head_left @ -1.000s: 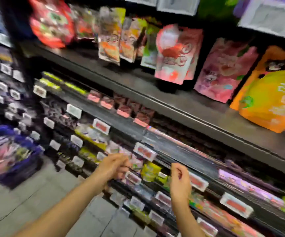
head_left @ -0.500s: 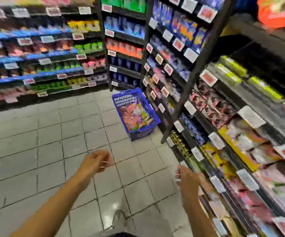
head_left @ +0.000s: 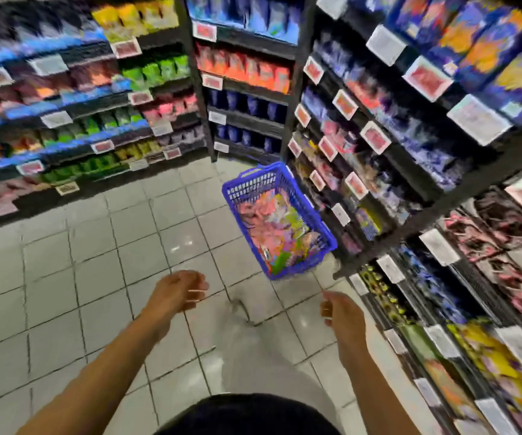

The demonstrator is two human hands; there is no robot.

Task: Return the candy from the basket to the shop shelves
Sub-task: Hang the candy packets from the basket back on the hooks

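- Left hand [head_left: 176,291]: held out over the floor, fingers loosely curled, nothing in them; outline softened by motion blur.
- Right hand [head_left: 342,315]: held out near the foot of the right shelving, seen from the back, fingers curled inward; palm side hidden, so contents cannot be told, nothing seen projecting.
- Forearms: both bare, running in from the bottom edge; elbows cut off by the frame.
- Dark garment [head_left: 247,416]: rounded shape at bottom centre, cut off by the lower edge; detail not readable.
- Tiled floor [head_left: 74,277]: pale square tiles with dark joints, a smeared grey mark between the two hands.
- Blue basket [head_left: 313,211]: plastic mesh, standing on the floor ahead of the hands, just beside the right shelving, well apart from both hands.
- Candy [head_left: 280,229]: pink, green and yellow packets heaped inside the basket; individual packs and print too blurred to distinguish.
- Right shelving [head_left: 435,189]: dark shelves stocked with bagged goods, white and red price tags [head_left: 375,138] along the edges; lettering illegible.
- Far shelving [head_left: 65,98]: rows of coloured packets across the aisle, heavily smeared.
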